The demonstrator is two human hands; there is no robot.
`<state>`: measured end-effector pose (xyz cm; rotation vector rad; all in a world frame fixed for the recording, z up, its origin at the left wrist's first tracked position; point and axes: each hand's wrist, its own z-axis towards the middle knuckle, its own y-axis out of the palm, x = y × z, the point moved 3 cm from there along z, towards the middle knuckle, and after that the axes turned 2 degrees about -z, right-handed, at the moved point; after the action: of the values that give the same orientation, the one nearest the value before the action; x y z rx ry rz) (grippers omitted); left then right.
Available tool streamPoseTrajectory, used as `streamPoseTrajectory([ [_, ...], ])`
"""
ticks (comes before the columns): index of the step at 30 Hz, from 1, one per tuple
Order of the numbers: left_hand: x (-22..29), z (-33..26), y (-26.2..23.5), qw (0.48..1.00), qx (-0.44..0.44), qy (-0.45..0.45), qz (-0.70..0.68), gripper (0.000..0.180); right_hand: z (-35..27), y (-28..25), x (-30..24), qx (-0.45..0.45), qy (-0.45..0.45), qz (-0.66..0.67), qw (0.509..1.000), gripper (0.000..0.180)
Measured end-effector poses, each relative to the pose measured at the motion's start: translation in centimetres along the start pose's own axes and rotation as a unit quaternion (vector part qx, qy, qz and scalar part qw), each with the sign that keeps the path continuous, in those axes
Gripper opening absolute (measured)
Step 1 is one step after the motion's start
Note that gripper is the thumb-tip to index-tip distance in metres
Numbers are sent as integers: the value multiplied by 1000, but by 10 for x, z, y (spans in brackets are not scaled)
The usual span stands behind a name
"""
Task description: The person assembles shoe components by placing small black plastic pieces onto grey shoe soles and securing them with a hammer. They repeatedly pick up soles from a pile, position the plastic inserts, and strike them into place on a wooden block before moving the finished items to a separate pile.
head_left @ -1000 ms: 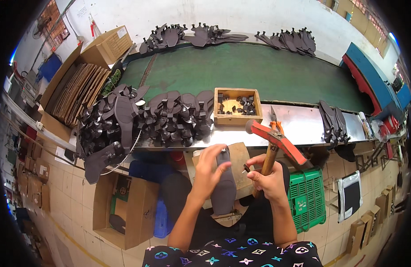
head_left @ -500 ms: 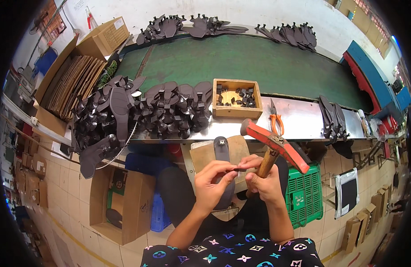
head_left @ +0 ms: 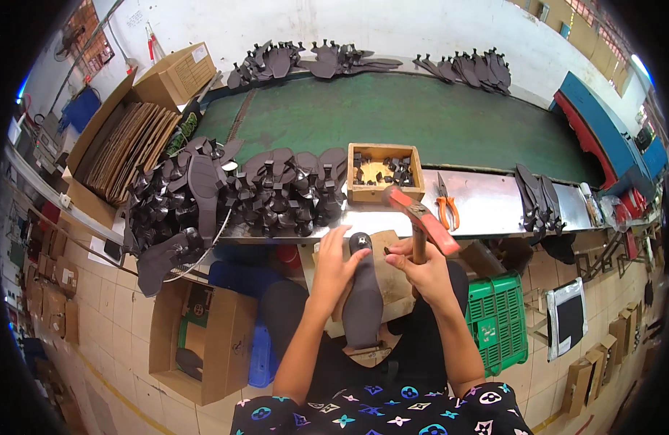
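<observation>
A dark shoe sole [head_left: 363, 301] is seen at lower centre of the frame, stood lengthwise on a block over the person's lap. The left hand [head_left: 336, 262] is laid against the sole's upper left edge, fingers curled onto it. A hammer [head_left: 420, 218] with a red head and wooden handle is gripped by the right hand [head_left: 421, 268], just right of the sole's top; something small and dark is pinched at its fingertips, too small to identify. Above the hands, a steel table [head_left: 479, 210] is crossed from left to right. On it are found a heap of dark sandal parts [head_left: 233, 192] at left, a wooden box [head_left: 384, 171] of small dark pieces at centre, and orange-handled pliers [head_left: 445, 204] beside the box. A green crate [head_left: 500, 320] is seen at lower right.
</observation>
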<state>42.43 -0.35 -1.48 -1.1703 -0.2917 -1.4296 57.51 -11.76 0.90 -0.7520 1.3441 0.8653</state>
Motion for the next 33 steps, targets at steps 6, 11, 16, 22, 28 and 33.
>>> streamPoseTrajectory([
  [6, -16, 9, 1, 996, -59, 52, -46, 25, 27, 8, -2, -94, 22, -75, 992, 20],
  [11, -19, -11, 4, 997, -51, 41, -38, 26, 36, 13, 28, -120, -21, -107, 987, 22],
  [16, -25, -18, -3, 997, -61, 23, -50, 26, 29, 21, 25, -155, -79, -183, 968, 20],
  [22, -26, -16, 0, 996, -59, 51, -37, 27, 25, 20, 10, -145, -151, -223, 952, 21],
  [28, -28, -13, 0, 995, -69, 37, -59, 28, 20, 24, -6, -144, -193, -300, 923, 23],
  [33, -23, -11, -3, 983, -115, -95, -108, 26, 17, 18, -2, -152, -153, -362, 907, 19],
])
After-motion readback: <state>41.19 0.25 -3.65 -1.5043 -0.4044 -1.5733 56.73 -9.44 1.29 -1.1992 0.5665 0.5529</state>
